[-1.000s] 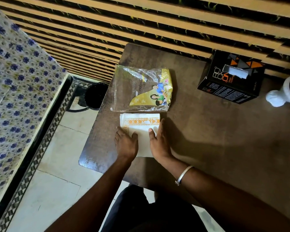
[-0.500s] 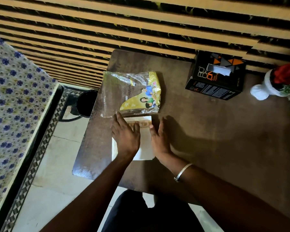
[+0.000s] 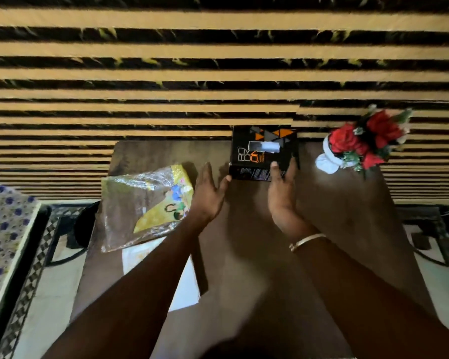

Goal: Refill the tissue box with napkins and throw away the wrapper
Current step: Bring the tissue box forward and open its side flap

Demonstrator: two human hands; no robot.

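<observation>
Near far edge of table (image 3: pixel 335 216): black tissue box (image 3: pixel 263 154) between open left hand (image 3: pixel 208 195), thumb just touching, and spread right hand (image 3: pixel 281 193) against its front.

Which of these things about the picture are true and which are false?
1. Both hands reach toward the black tissue box. True.
2. The left hand holds the wrapper. False: it is open and empty beside the wrapper.
3. The napkins lie on the table, near the wrapper. True.
4. The red flowers stand to the left of the tissue box. False: they stand to its right.
5. The right hand touches the tissue box. True: its fingertips rest on the front.
</observation>
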